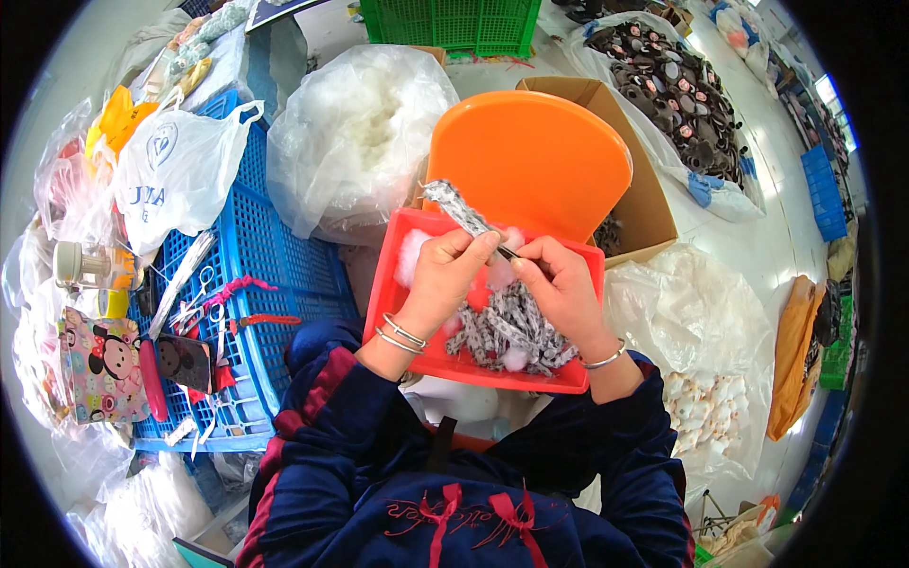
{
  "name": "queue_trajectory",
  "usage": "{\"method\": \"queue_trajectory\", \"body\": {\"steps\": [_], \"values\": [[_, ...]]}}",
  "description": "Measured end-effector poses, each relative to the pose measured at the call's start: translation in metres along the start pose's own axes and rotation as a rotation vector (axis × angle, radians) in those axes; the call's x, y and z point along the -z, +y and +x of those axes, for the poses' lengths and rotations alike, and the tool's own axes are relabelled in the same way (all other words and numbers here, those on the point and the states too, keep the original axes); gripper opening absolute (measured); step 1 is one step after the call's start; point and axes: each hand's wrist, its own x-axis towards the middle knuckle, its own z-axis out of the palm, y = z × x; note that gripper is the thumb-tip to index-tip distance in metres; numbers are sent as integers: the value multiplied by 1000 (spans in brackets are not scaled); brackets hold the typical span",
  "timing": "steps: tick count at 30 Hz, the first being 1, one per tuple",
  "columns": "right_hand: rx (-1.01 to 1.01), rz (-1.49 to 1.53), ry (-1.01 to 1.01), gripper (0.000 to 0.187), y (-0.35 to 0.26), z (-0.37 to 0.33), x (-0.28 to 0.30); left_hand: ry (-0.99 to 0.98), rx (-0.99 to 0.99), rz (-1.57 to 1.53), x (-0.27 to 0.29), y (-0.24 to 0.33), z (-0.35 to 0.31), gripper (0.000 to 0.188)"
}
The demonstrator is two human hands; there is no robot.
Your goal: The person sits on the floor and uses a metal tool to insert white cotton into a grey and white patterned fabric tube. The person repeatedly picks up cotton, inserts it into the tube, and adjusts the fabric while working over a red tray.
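Left grip: my thumb and forefinger are pressed together on the grey-and-white fuzzy strip (453, 204), with no gap showing; my left hand (441, 275) has its other fingers curled in.
Right grip: thumb and forefinger of my right hand (566, 289) pinch a slim dark piece (508, 254) right at the lower end of the strip; I cannot tell exactly what it is.
Fuzzy strip: up in the air over the far part of the red tray (381, 301), slanting away from me to the upper left, its free end across the edge of the orange seat (530, 156) in view.
Between my hands: the fingertips are close beside each other, meeting around the dark piece.
Tray: below my wrists, with a heap of grey fuzzy pieces (511, 327) in the near right part and white stuffing (414, 254) at the far left.
Beyond the tray: a clear bag of stuffing (365, 133) to the left and a cardboard box (653, 222) to the right.
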Motion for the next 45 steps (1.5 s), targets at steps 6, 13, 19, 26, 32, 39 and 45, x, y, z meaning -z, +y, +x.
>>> {"method": "queue_trajectory", "body": {"steps": [6,13,19,26,32,39,45], "values": [[-110,6,-22,8,-6,8,39,41,-5,-334,20,-5,13,16],[-294,327,-219,8,-1,7,32,-45,35,-438,24,-5,13,15],[-204,174,-180,8,-10,2,19,-30,135,-414,23,4,11,18],[14,-103,-85,7,-10,4,17,-82,82,-201,24,-7,12,18],[-88,81,-58,7,1,-2,5,-95,83,45,9,-6,2,19],[-127,28,-89,7,-6,5,31,92,52,-257,14,-3,14,16],[-1,-101,-91,7,-28,4,22,53,84,-249,18,-8,15,13]]}}
